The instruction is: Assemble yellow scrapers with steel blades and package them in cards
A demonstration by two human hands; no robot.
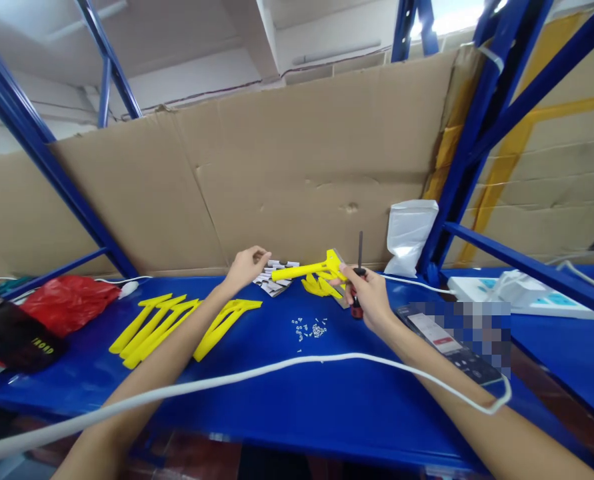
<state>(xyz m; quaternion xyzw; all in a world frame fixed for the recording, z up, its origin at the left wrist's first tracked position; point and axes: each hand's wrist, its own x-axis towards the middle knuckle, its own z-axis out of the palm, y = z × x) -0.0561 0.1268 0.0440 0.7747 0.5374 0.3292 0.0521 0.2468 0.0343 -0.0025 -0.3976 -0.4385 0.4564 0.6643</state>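
My right hand grips a yellow scraper by its head end, and its handle points left. The same hand also holds a screwdriver, shaft upward, with its red and black handle below the fingers. My left hand is raised at the left of the scraper's handle, fingers bent and drawn together. Whether anything is between them I cannot make out. Beside it lies a pile of white and black paper-like strips. Under the held scraper are more yellow pieces, partly covered.
Small screws and nuts lie mid-table. Several yellow scraper handles rest at left, near a red plastic bag. A phone, power strip and white pouch are at right. A white cable crosses in front.
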